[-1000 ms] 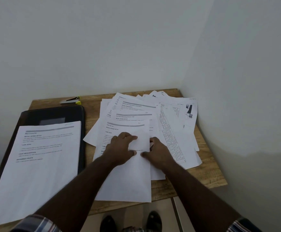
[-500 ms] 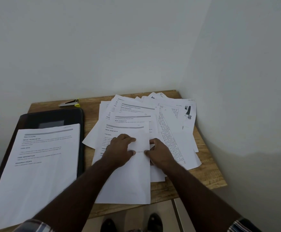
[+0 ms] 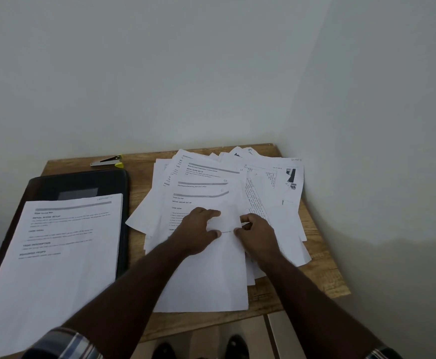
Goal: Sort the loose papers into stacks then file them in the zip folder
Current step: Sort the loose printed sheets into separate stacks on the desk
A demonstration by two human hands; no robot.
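A fanned heap of loose printed papers (image 3: 268, 193) covers the right half of the wooden table (image 3: 141, 193). The top sheet (image 3: 209, 278) lies nearest me, its lower part blank. My left hand (image 3: 198, 230) rests on this sheet, with thumb and fingers pinching a raised fold of it. My right hand (image 3: 258, 233) lies just right of it, fingers curled on the sheet's right edge. A black zip folder (image 3: 82, 182) lies shut at the left, with a stack of printed sheets (image 3: 56, 255) on top of it.
A small stapler (image 3: 107, 161) with a yellow tip sits at the table's back edge. White walls close the back and right sides. The table's front edge runs below the papers, with my shoes (image 3: 165, 349) visible on the floor beneath.
My hands have stayed on the top sheet and shifted only slightly. The sheet between them has bulged up a little more. The view has tilted a bit.
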